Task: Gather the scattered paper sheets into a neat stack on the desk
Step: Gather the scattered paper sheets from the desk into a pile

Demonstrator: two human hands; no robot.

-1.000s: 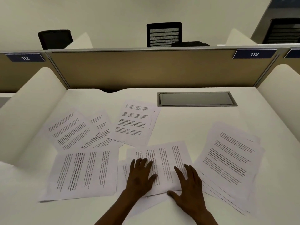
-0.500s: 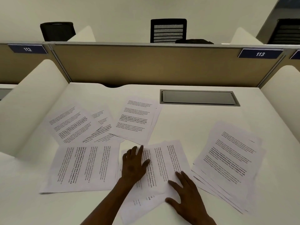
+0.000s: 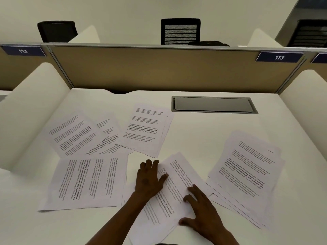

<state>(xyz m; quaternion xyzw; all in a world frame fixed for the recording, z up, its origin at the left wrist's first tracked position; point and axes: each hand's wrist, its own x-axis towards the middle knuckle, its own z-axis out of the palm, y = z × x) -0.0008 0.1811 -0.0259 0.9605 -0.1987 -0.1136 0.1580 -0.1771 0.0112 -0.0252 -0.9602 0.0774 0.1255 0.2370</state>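
Observation:
Printed white sheets lie scattered on the white desk (image 3: 203, 135). My left hand (image 3: 148, 179) lies flat, fingers spread, on the left part of a small tilted pile (image 3: 177, 188) at the front centre. My right hand (image 3: 201, 213) presses flat on that pile's lower right corner. A sideways pile (image 3: 88, 181) lies to the left. Further back are a slanted sheet (image 3: 70, 135), a partly covered sheet (image 3: 108, 128) and an upright pile (image 3: 146, 128). A fanned pile (image 3: 247, 170) sits at the right.
A grey cable hatch (image 3: 214, 104) is set into the desk at the back right. White curved dividers (image 3: 33, 106) flank both sides, and a tan partition (image 3: 168, 68) with a label reading 113 closes the back. Black chairs (image 3: 180, 30) stand beyond it.
The centre pile has turned clockwise under my hands, its far end swinging to the right. My left hand slid left and away from me; my right hand stayed at the near corner.

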